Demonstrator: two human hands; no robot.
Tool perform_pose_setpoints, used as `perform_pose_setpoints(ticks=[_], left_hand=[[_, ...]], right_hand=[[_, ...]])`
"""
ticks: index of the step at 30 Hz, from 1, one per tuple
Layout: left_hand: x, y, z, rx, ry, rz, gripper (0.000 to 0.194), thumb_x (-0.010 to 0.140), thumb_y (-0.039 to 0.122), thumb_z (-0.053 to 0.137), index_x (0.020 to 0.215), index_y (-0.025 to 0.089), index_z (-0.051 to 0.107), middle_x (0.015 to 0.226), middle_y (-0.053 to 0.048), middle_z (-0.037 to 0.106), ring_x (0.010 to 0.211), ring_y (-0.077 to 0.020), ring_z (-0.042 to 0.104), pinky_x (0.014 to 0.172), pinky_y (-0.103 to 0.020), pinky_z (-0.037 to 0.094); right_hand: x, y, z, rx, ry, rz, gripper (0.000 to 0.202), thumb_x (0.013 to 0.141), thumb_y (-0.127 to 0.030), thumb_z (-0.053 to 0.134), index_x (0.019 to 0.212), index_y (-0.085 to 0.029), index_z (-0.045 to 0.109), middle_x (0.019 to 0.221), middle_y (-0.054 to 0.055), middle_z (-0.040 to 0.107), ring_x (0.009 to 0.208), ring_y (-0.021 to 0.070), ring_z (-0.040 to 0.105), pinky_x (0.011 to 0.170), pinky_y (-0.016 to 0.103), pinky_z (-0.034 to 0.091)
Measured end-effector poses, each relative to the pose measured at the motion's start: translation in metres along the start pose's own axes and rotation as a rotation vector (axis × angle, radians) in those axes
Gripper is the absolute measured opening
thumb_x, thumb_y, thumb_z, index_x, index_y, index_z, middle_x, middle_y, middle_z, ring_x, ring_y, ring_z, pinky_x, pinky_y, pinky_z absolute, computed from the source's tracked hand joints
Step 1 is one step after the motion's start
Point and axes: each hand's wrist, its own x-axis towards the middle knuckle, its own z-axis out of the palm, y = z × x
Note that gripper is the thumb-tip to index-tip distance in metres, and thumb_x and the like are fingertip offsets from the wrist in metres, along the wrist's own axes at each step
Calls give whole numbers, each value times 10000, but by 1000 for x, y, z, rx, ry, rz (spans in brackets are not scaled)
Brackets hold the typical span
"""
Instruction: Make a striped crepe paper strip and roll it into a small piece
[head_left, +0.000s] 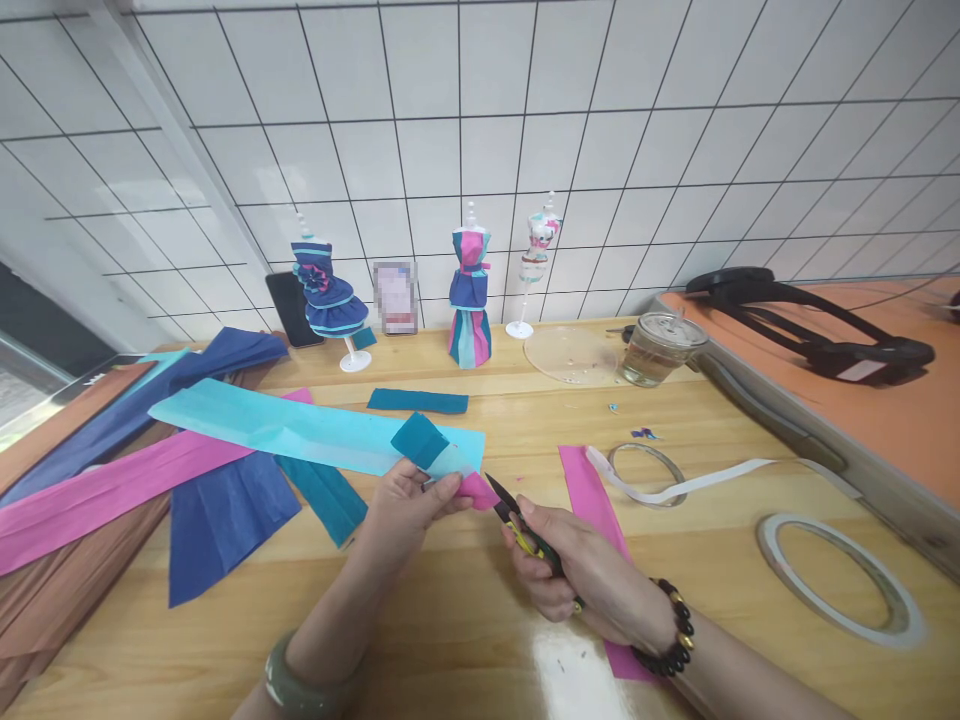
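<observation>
Between the fingers of my left hand [412, 505] are small pieces of crepe paper: a teal square [418, 440], a light blue part and a pink piece [477, 490]. My right hand [574, 560] grips black and yellow scissors [529, 535], whose blades are parted at the pink piece's right edge. Behind my left hand a long light blue strip [300, 430] lies on the wooden table [420, 640]. A pink strip [596, 500] runs partly beneath my right hand and wrist.
Three small dressed mannequins [330, 290] stand by the tiled wall, with two phones [395, 298] near them. Coloured paper strips [232, 510] cover the left side. On the right are a lidded glass [660, 350], tape rings [840, 580] and a black strapped object [817, 330].
</observation>
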Motion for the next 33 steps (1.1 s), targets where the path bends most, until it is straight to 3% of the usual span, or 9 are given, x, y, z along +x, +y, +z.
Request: perform_pose_setpoints(ticks=[14, 21, 33], left_hand=[[2, -2, -4, -21, -3, -12, 255, 521, 191, 819, 645, 130, 605, 575, 26, 655, 573, -111, 634, 606, -255, 585], [-2, 0, 1, 33, -73, -5, 267, 554, 224, 804, 761, 135, 659, 682, -4, 695, 628, -117, 647, 616, -228, 577], [0, -6, -3, 89, -162, -33, 224, 616, 214, 771, 780, 141, 636, 710, 5, 686, 649, -107, 637, 654, -241, 573]], right_hand=[[2, 2, -4, -44, -15, -27, 405, 826, -555, 450, 722, -165, 472, 507, -91, 299, 365, 17, 157, 360, 179, 94], [3, 3, -4, -20, -2, -11, 419, 800, -573, 479, 747, -158, 499, 498, -91, 307, 361, 15, 162, 358, 179, 95], [1, -2, 0, 4, 8, -17, 443, 743, -600, 536, 717, -160, 491, 476, -99, 301, 351, 12, 154, 349, 176, 93]])
